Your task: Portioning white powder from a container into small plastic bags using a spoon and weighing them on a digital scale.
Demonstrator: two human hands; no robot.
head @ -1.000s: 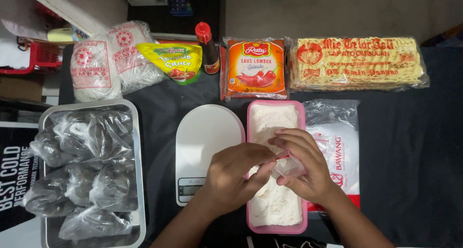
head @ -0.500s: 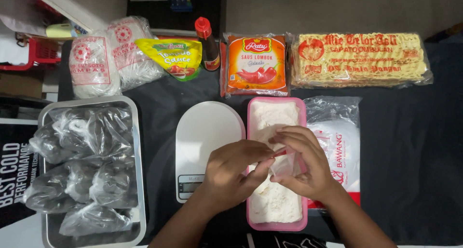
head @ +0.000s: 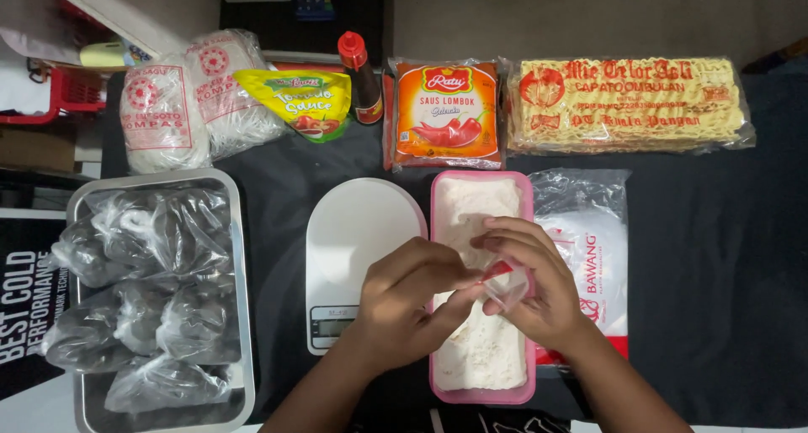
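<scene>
Hands meet above the pink tub of white powder, which sits mid-table beside the white kitchen scale, so anything spilled falls back in. The right hand cradles a small clear plastic bag with a red edge, fingers curled narrowly round it; the left hand pinches the bag's mouth between thumb and fingertips, apparently to part it. A metal tray of filled bags waits at the table's left edge, within easy reach, and packets of noodles line the far edge.
</scene>
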